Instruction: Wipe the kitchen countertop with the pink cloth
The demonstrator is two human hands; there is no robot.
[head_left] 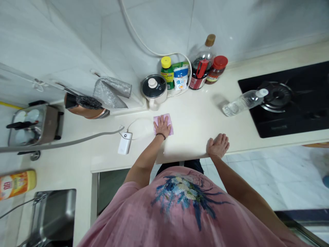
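Note:
My left hand (162,126) lies flat, fingers spread, on a folded pink cloth (170,121) on the cream countertop (190,127). A dark bead bracelet circles that wrist. To its left is a white power bank (124,143) with a thin cable. My right hand (218,145) rests on the counter near its front edge, holding nothing, its fingers stretched out. Beyond it, a clear plastic bottle (240,103) with a white cap lies with its capped end over the black gas hob (303,99).
Along the wall stand a small electric pot (154,90), a yellow-capped green jar (167,73), a white seasoning bag (181,78), a dark sauce bottle (201,68) and a red-lidded jar (217,69). At left are a dish rack (48,121), an orange-yellow bottle (17,184) and a sink (58,212).

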